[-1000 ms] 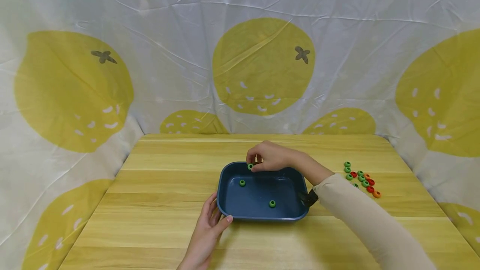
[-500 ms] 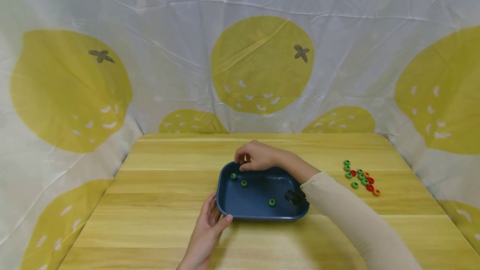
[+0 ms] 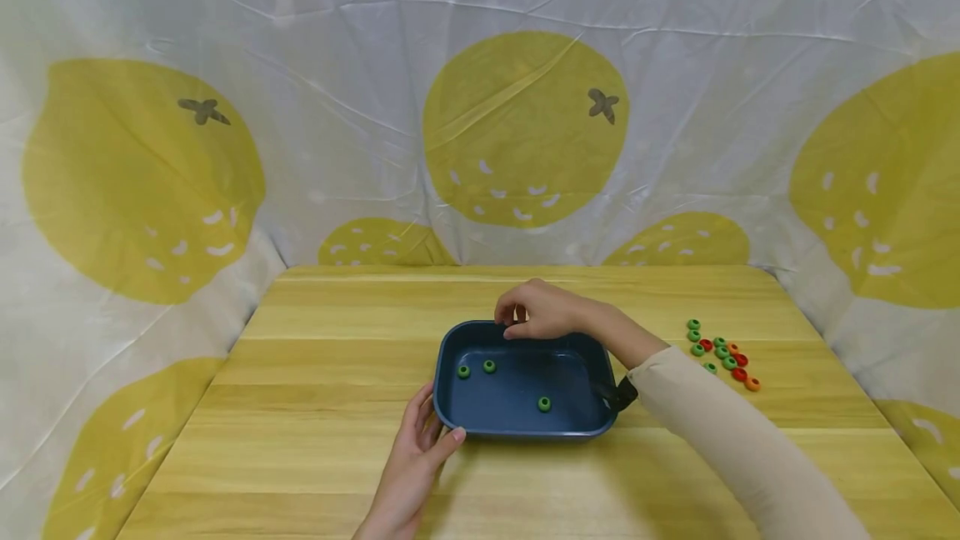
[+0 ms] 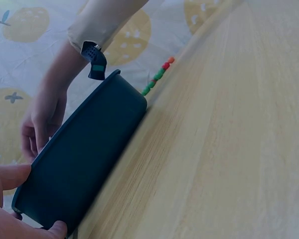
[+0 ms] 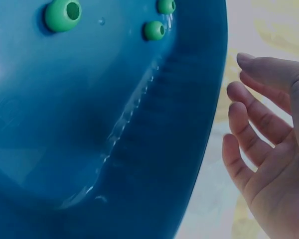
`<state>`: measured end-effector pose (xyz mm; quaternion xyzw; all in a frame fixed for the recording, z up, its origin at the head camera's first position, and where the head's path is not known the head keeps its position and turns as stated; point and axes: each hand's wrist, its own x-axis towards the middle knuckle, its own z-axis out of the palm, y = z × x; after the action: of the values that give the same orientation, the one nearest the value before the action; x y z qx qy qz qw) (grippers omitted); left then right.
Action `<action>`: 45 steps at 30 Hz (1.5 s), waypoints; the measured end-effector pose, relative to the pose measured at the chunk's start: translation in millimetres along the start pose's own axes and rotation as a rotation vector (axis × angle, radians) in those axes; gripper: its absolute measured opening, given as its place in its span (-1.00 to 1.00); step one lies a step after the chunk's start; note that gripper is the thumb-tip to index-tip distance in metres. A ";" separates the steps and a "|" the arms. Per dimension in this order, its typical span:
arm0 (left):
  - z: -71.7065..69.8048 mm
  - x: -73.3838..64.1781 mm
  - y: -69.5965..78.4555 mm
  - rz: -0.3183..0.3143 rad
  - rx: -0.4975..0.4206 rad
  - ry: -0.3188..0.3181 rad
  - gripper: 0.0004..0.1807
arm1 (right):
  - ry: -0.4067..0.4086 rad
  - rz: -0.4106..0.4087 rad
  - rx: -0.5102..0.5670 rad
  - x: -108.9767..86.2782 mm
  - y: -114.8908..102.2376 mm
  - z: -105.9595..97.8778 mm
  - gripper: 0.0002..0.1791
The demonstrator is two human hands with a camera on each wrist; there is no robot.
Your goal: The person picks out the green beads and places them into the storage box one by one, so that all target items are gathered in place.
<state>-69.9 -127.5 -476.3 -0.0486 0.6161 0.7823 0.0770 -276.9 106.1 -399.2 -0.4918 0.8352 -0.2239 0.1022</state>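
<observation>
A dark blue rectangular plastic basin stands on the wooden table, three green beads lying on its floor. Two of them, a left bead and its neighbour, are close together; another bead is nearer the front. My left hand grips the basin's front left corner, thumb on the rim, other fingers against the outer side. Over the far rim hovers my right hand, fingers loosely bent and holding nothing; the right wrist view shows this hand with its fingers apart.
Several loose green, red and orange beads lie in a group on the table's right side, among them a red bead and an orange bead. A lemon-print cloth hangs behind the wooden table.
My right hand let go of a green bead, which dropped into the basin and rolled to rest near another. That hand then drew back rightward. My left hand stayed put.
</observation>
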 end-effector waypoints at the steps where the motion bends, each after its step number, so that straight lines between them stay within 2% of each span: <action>1: 0.0 0.3 0.0 0.001 0.001 0.000 -0.05 | 0.003 0.001 0.002 -1.7 0.1 -0.8 -0.81; 12: -1.3 -0.2 0.5 0.004 -0.001 0.005 -0.06 | 0.008 0.029 0.031 -21.5 3.1 -8.9 -0.79; 28: -2.2 -0.6 1.8 0.013 0.011 0.006 -0.06 | 0.034 0.116 0.079 -61.0 20.9 -23.6 -0.75; 37: -2.8 -1.9 0.2 0.010 0.003 -0.005 -0.07 | 0.077 0.193 0.094 -90.8 34.3 -27.9 -0.78; 45: -3.0 -1.1 -2.3 0.019 0.004 -0.010 -0.07 | 0.157 0.249 0.086 -114.6 47.4 -36.2 -0.81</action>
<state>-68.5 -129.9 -479.1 -0.0384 0.6177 0.7821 0.0727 -271.1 235.1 -395.5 -0.3608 0.8847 -0.2829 0.0844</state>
